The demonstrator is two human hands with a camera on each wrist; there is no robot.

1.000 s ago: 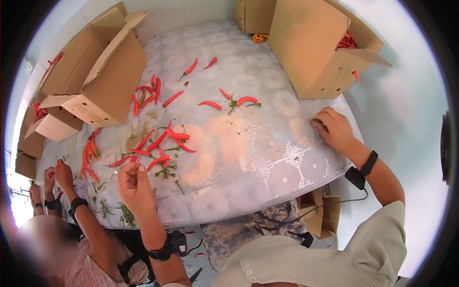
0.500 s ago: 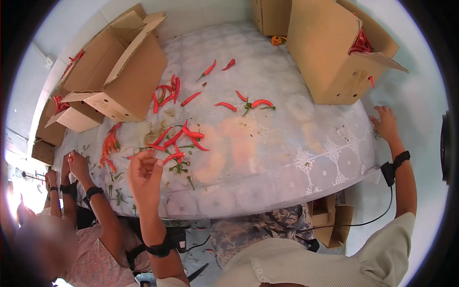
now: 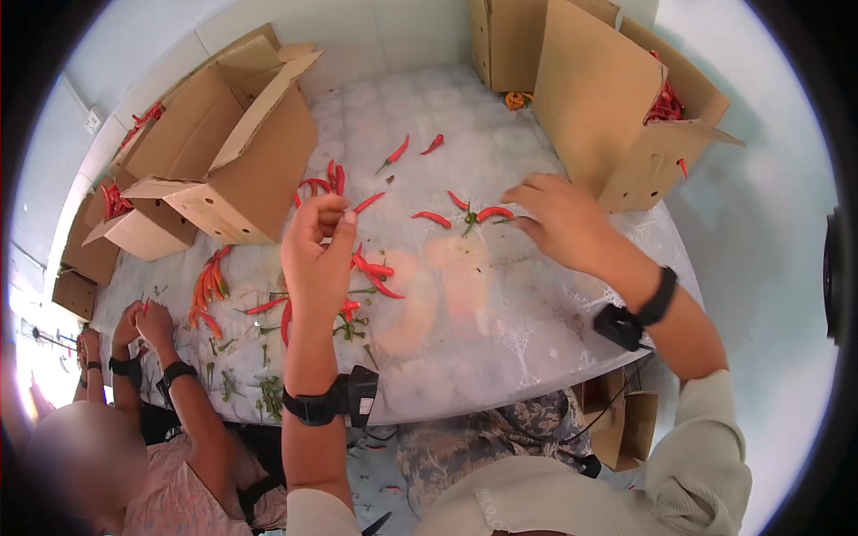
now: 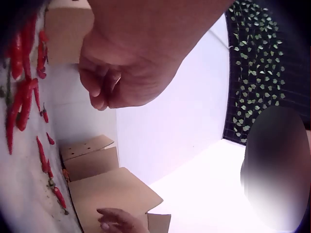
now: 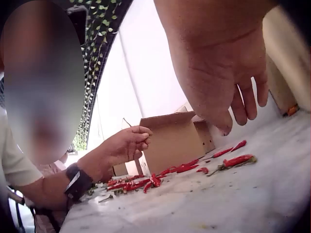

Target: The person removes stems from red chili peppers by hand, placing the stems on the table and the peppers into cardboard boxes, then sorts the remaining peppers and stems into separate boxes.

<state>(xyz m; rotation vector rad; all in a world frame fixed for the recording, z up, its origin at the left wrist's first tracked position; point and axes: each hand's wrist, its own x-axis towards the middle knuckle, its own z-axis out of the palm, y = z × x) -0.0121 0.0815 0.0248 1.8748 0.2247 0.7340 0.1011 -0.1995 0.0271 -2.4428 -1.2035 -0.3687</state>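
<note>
My right hand (image 3: 567, 223) reaches over the table with its fingers extended, fingertips close to a small group of red chillies with green stems. One of these, a curved red chilli (image 3: 494, 213), lies nearest to the fingertips. My left hand (image 3: 315, 259) hovers above the table, fingers loosely curled and thumb beside them; nothing shows between them in the left wrist view. Beneath and behind it lies a pile of red chillies (image 3: 380, 271), partly hidden by the hand and forearm. A loose red chilli (image 3: 368, 203) lies just past its fingertips, and green stems (image 3: 349, 330) are scattered nearby.
A tall cardboard box (image 3: 581, 89) holding red chillies stands at the back right. Another open box (image 3: 268, 134) stands at the left. Orange-red chillies (image 3: 210, 286) lie in front of it. Another person's hands (image 3: 155, 323) work at the far left.
My right hand has come from beyond the table's right edge inward to the small chilli group. My left hand has shifted right and farther up the table.
</note>
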